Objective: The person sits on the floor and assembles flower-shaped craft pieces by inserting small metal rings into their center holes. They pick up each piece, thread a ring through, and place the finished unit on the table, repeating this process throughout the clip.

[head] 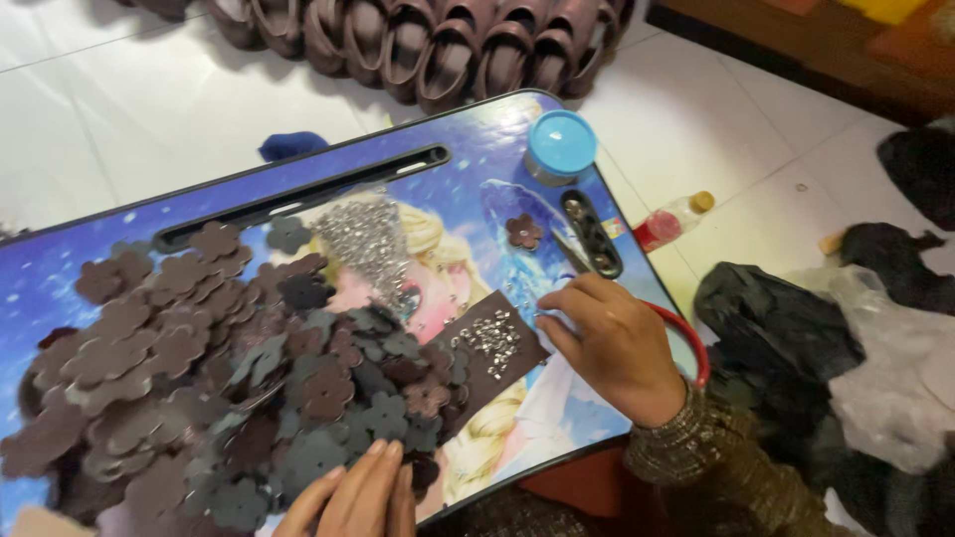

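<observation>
A blue picture-printed lap tray (468, 139) lies before me, covered on its left half by a heap of brown and grey flower-shaped leather cutouts (219, 368). My left hand (353, 495) rests with fingers together on the heap's near edge. My right hand (612, 343) has its fingers curled and pinched just right of a dark brown rectangular piece (517, 360) that carries several small silver studs (489, 338). What the fingertips hold is too small to tell. A single brown flower (523, 231) lies apart, further up the tray.
A clear bag of silver studs (368, 239) sits mid-tray. A blue-lidded jar (560, 146) stands at the tray's far corner. Dark brown sandals (438, 45) are lined up beyond. On the floor to the right: a small red-liquid bottle (671, 219), black and clear plastic bags (796, 328).
</observation>
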Action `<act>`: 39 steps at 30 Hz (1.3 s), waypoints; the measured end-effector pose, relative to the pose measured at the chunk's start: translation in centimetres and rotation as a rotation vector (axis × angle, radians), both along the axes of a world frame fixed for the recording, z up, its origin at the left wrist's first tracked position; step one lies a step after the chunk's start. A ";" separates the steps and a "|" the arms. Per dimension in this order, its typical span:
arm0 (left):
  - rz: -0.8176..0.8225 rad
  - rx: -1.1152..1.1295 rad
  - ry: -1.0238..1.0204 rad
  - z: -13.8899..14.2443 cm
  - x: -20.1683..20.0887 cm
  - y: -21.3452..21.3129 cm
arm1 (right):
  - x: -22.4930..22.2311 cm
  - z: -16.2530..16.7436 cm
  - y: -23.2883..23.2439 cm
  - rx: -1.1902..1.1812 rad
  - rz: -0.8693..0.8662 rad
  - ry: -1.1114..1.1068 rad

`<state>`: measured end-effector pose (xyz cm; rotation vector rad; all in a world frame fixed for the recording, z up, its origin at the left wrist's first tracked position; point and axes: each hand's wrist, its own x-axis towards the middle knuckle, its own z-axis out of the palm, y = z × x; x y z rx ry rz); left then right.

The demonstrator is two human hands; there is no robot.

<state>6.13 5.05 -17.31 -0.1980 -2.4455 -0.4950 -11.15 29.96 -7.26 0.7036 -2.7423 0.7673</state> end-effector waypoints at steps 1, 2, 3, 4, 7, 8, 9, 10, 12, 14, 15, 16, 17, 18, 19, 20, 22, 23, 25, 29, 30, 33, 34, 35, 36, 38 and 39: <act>0.034 0.021 -0.019 1.2 -0.2 0.0 | 0.0 -0.1 -0.3 -0.009 -0.009 0.014; 0.041 0.007 -0.019 2.4 -0.6 -0.2 | 0.1 -0.3 -0.6 -0.018 -0.020 0.028; 0.043 -0.004 -0.019 3.6 -1.1 -0.2 | 0.3 -0.5 -0.7 -0.025 -0.038 0.016; 0.044 -0.015 -0.019 4.7 -1.6 -0.2 | 0.4 -0.6 -0.7 -0.031 -0.059 0.004; 0.054 0.035 -0.077 8.0 -3.3 0.3 | 1.6 -1.0 -0.2 -0.213 -0.156 -0.155; 0.109 0.004 -0.074 8.9 -3.8 0.7 | 2.2 -1.2 0.1 -0.298 -0.195 -0.231; 0.163 -0.027 -0.072 9.7 -4.3 1.1 | 2.8 -1.3 0.4 -0.431 -0.136 -0.325; 0.215 -0.056 -0.071 10.3 -4.8 1.6 | 3.4 -1.5 0.7 -0.562 -0.079 -0.420; 0.290 -0.063 -0.108 10.9 -5.8 2.3 | 5.0 -2.0 0.9 -0.717 0.019 -0.544; 0.317 -0.065 -0.138 10.9 -6.7 2.5 | 6.2 -2.6 0.9 -0.768 0.100 -0.598; 0.308 -0.063 -0.156 10.7 -7.1 2.4 | 6.6 -2.8 0.9 -0.711 0.114 -0.623; 0.297 -0.061 -0.175 10.5 -7.3 2.4 | 7.0 -3.1 0.9 -0.653 0.127 -0.648; 0.300 -0.057 -0.181 10.4 -7.5 2.3 | 7.3 -3.4 0.8 -0.598 0.136 -0.668; 0.296 -0.052 -0.186 10.3 -7.7 2.1 | 7.7 -3.7 0.6 -0.614 0.091 -0.767; 0.289 -0.045 -0.194 10.2 -7.9 2.0 | 8.1 -4.0 0.4 -0.630 0.042 -0.867; 0.262 -0.021 -0.165 10.4 -8.0 1.9 | 8.4 -4.3 0.3 -0.644 -0.007 -0.968; 0.209 0.028 -0.105 10.9 -8.0 1.6 | 8.6 -4.8 0.2 -0.739 0.059 -0.996; 0.203 0.039 -0.073 11.3 -7.9 1.6 | 8.6 -5.0 0.2 -0.788 0.094 -1.011; 0.202 0.058 -0.013 11.8 -7.5 1.9 | 8.8 -5.2 0.5 -0.925 0.012 -1.122; 0.108 0.764 -0.186 10.7 -5.9 5.0 | 9.6 -4.9 1.0 -1.064 -0.025 -0.999; 0.102 0.994 -0.242 9.9 -5.5 6.1 | 9.7 -4.8 1.2 -1.079 0.013 -0.937; 0.263 1.104 -0.566 7.6 -4.2 7.6 | 10.2 -4.2 1.6 -1.059 0.109 -0.773; 0.239 1.100 -0.591 7.1 -3.8 7.9 | 10.3 -3.9 1.7 -1.012 0.127 -0.739; 0.217 1.096 -0.613 6.7 -3.5 8.1 | 10.4 -3.8 1.7 -0.965 0.148 -0.704; 0.196 1.091 -0.630 6.6 -3.3 8.2 | 10.4 -3.9 1.5 -0.934 0.127 -0.682; 0.147 1.152 -0.659 6.7 -3.2 8.4 | 10.4 -3.9 1.1 -0.874 0.088 -0.636; 0.124 1.181 -0.671 7.0 -3.3 8.5 | 10.3 -3.9 1.0 -0.891 0.041 -0.703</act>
